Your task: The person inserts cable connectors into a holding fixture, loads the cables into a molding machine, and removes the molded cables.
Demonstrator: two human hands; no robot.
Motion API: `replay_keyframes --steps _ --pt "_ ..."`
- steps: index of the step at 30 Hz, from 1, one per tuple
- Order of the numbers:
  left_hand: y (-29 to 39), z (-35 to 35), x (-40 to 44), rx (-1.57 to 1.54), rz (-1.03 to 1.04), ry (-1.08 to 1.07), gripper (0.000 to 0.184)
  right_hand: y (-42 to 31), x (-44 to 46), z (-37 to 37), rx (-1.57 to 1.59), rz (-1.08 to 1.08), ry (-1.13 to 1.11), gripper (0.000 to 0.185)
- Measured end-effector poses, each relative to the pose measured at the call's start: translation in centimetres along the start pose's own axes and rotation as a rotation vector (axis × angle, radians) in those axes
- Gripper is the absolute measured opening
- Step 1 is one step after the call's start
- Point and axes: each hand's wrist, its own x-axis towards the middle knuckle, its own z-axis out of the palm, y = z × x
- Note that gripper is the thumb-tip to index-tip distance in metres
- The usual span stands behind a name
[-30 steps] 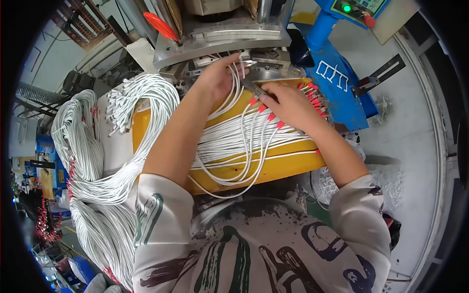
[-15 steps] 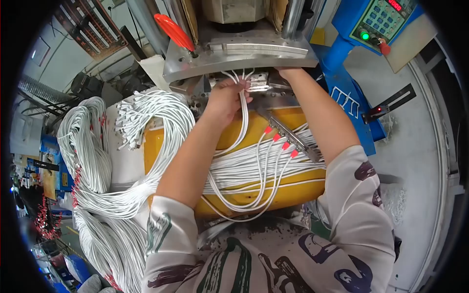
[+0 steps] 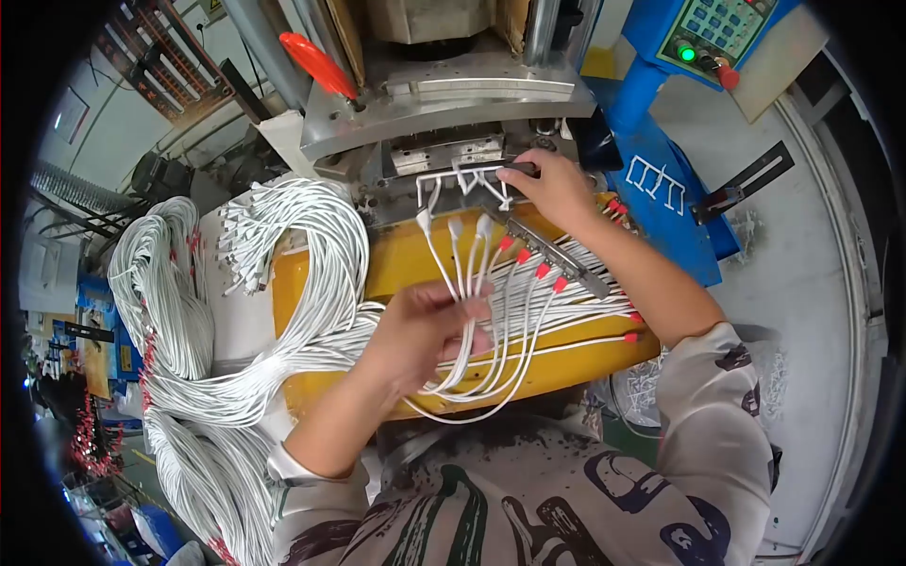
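Note:
My left hand (image 3: pixel 429 330) is closed around several white cables (image 3: pixel 464 274) above the yellow surface. Their white moulded ends (image 3: pixel 425 221) point up toward the press. My right hand (image 3: pixel 557 193) pinches a white branched plastic runner (image 3: pixel 444 176) in front of the press. A dark, narrow piece shows at its fingertips, but I cannot make out what it is. Below that hand, a slotted metal bar (image 3: pixel 557 255) lies aslant over the cables, with red cable ends (image 3: pixel 543 271) along its lower side.
Above stands a press with a thick steel plate (image 3: pixel 444 108) and a red handle (image 3: pixel 319 66). Large bundles of white cable (image 3: pixel 160 283) lie at left. Another white runner (image 3: pixel 656 184) rests on the blue surface (image 3: pixel 684 241) at right, under the control panel (image 3: pixel 722 28).
Both hands have come out from under the press plate. My left hand has drawn the cables back toward me, their white ends now showing. The white runner now appears in my right hand.

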Motion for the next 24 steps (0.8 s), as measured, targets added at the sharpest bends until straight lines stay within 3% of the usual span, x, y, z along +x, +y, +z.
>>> replay_keyframes --steps 2,3,5,7,9,10,12,15,16,18,20,22,24 --pt "1.4 -0.2 -3.4 0.220 -0.005 -0.045 0.023 -0.4 -0.3 0.2 -0.069 -0.041 0.018 0.039" --pt "1.7 -1.3 -3.5 0.220 0.003 -0.037 0.023 -0.7 -0.1 0.5 -0.031 -0.173 0.037 0.035" --pt "2.0 -4.3 -2.3 0.141 0.513 0.321 0.020 -1.5 0.1 1.0 0.052 -0.433 0.077 0.029" --pt "3.4 -6.6 1.1 -0.123 0.515 0.561 0.018 -3.1 0.4 1.8 0.018 -0.449 -0.035 0.027" --pt "3.8 -8.0 1.7 -0.130 0.481 0.570 0.018 -4.7 0.9 1.8 -0.078 -0.456 -0.236 0.025" --pt "4.2 -8.5 2.2 -0.148 0.439 0.569 0.018 -4.7 0.8 1.1 -0.076 -0.456 -0.226 0.025" --pt "3.7 -8.9 2.0 -0.176 0.374 0.568 0.018 -3.5 -1.3 -1.5 0.031 -0.393 0.158 0.022" --pt "2.0 -8.1 0.5 0.799 0.541 0.655 0.018 -1.3 -7.1 -6.2 -0.037 -0.175 0.396 0.024" --pt "1.5 -7.0 0.3 0.793 0.535 0.637 0.018 -1.3 -9.6 -7.0 -0.121 -0.076 0.427 0.024" --pt "-0.3 -3.1 0.7 1.295 0.994 0.187 0.017 0.0 -14.3 -5.7 -0.195 -0.130 0.176 0.026" --pt "-2.0 1.0 3.3 1.242 1.216 -0.068 0.018 1.2 -14.7 -4.8 -0.147 -0.102 0.129 0.027" --pt "-4.2 3.5 3.1 1.380 1.111 -0.141 0.016 1.6 -14.3 -4.4 -0.032 -0.060 0.068 0.029" --pt "-2.7 5.0 3.6 1.356 1.131 -0.097 0.014 2.1 -10.9 -4.7 0.079 -0.009 0.054 0.030"
